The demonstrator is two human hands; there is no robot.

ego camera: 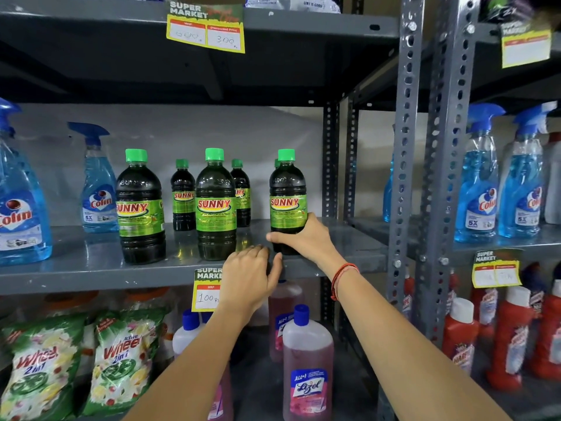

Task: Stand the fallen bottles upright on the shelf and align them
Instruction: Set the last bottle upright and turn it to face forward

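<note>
Three large dark Sunny bottles with green caps stand upright along the front of the grey shelf (91, 268): a left bottle (139, 208), a middle bottle (216, 205) and a right bottle (287, 189). My right hand (306, 238) grips the lower part of the right bottle. Beside that bottle's base, my left hand (252, 278) rests at the shelf's front edge with its fingers curled and holds nothing. Behind the front row stand smaller Sunny bottles (183, 196), upright. Another green cap peeks out behind the right bottle.
Blue Colin spray bottles (98, 189) stand at the shelf's left, and more of them (478, 183) on the neighbouring rack. Perforated steel uprights (405, 153) close the shelf on the right. Below are Lizol bottles (306, 369), Wheel packets (121, 360) and a price tag (206, 290).
</note>
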